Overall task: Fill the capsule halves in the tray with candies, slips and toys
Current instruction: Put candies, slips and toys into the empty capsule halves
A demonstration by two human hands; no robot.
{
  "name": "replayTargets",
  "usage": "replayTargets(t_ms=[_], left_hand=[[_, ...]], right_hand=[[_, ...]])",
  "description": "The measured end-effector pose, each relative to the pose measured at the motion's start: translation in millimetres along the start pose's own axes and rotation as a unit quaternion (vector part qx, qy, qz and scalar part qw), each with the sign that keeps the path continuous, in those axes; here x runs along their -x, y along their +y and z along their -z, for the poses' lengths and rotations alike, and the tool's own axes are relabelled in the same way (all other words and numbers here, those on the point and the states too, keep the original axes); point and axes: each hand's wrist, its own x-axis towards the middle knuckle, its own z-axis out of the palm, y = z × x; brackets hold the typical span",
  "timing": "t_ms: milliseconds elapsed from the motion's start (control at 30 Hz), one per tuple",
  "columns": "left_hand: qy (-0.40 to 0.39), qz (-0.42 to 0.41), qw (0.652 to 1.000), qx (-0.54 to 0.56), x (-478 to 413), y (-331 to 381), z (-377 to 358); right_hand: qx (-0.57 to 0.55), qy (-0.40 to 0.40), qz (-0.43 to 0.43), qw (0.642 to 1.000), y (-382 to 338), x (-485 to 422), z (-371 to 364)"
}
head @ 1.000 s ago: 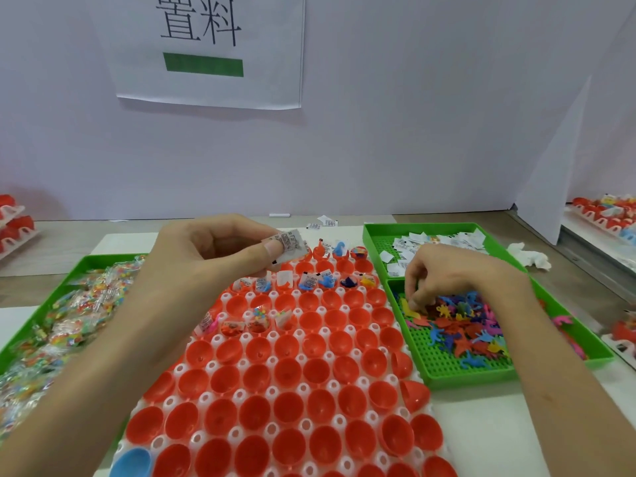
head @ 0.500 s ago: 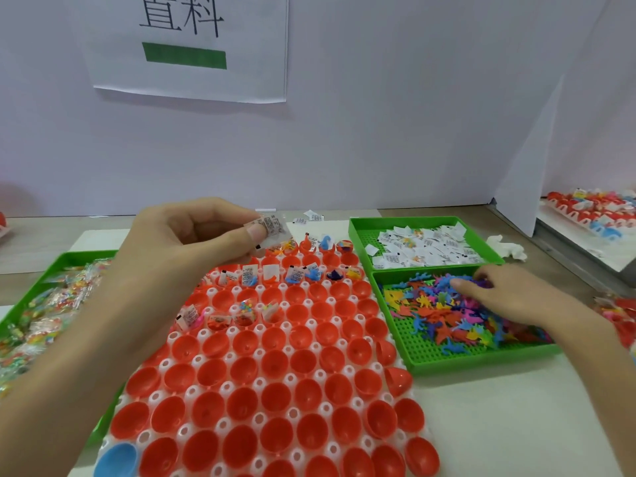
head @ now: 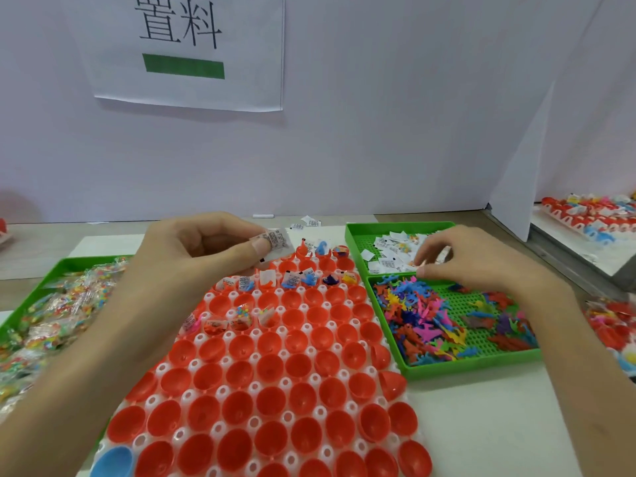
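Putting slips into the red capsule halves (head: 299,365) looked like the step in hand. The left hand (head: 206,259) pinched a white slip (head: 277,238) in its grip, above the far rows of the tray (head: 286,383) at 12 o'clock. The slip lay longways across, free end pointing to about 2 o'clock. The right hand (head: 478,266) curled over the slip bin (head: 354,242) at 2 o'clock; I could not tell if its grip held one. Next, the slip needed a half without one.
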Motion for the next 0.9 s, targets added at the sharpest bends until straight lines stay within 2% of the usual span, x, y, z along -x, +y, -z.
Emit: replayTargets(t_ms=[100, 167, 433, 667, 900], left_hand=[[0.000, -0.001, 1.000, -0.001, 1, 2, -1], [0.004, 0.000, 1.000, 0.002, 1, 3, -1], [0.010, 0.002, 1.000, 0.000, 0, 4, 2], [-0.002, 0.012, 1.000, -0.010, -1, -3, -5], [-0.017, 0.019, 1.000, -0.008, 1, -7, -11]], right_hand=[[-0.029, -0.144, 0.048, 0.988, -17, -6, -6], [-0.015, -0.183, 0.049, 0.982, -23, -13, -17], [0.041, -0.175, -0.026, 0.983, -5, -30, -5], [-0.039, -0.133, -0.010, 0.990, 1, -29, 7], [-0.090, -0.040, 0.033, 0.995, -9, -21, 21]])
